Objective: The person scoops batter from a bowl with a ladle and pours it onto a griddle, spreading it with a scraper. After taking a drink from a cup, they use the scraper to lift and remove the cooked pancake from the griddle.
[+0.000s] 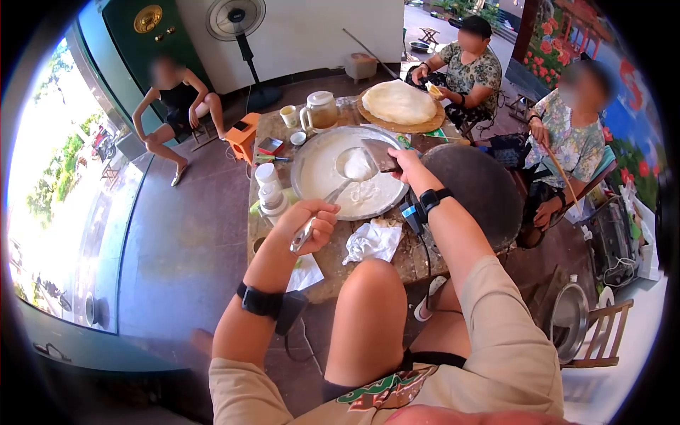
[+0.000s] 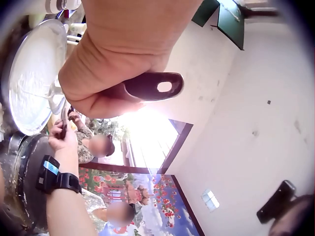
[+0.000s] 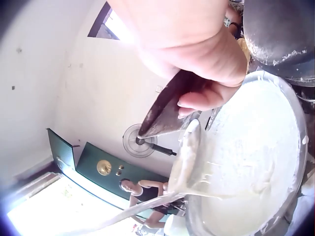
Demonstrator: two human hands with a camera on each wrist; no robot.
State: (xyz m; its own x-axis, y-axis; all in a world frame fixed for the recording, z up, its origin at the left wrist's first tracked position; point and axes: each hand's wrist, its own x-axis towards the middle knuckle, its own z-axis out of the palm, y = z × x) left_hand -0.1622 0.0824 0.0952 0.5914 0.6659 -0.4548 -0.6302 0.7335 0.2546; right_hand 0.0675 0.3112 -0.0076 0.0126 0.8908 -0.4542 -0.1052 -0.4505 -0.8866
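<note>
My left hand (image 1: 312,223) grips the metal handle of a ladle (image 1: 356,166), the handle's holed end (image 2: 142,87) poking out of the fist in the left wrist view. The ladle's bowl is over a wide metal basin (image 1: 296,185) of pale, thick batter (image 1: 320,159). Strands of batter trail from the bowl in the right wrist view. A dark, flat scraper (image 3: 167,108) is held by my right hand (image 1: 409,167), its blade close beside the ladle's bowl. Right of the basin is a round black griddle (image 1: 471,195), under my right forearm.
A crumpled white cloth (image 1: 373,242) lies before the basin. Behind it stand a pitcher (image 1: 321,112) and a stack of pale flatbreads (image 1: 399,103) on a round board. White bottles (image 1: 269,188) stand left. Two people sit at right, one with a stick (image 1: 563,177); another (image 1: 170,95) sits far left.
</note>
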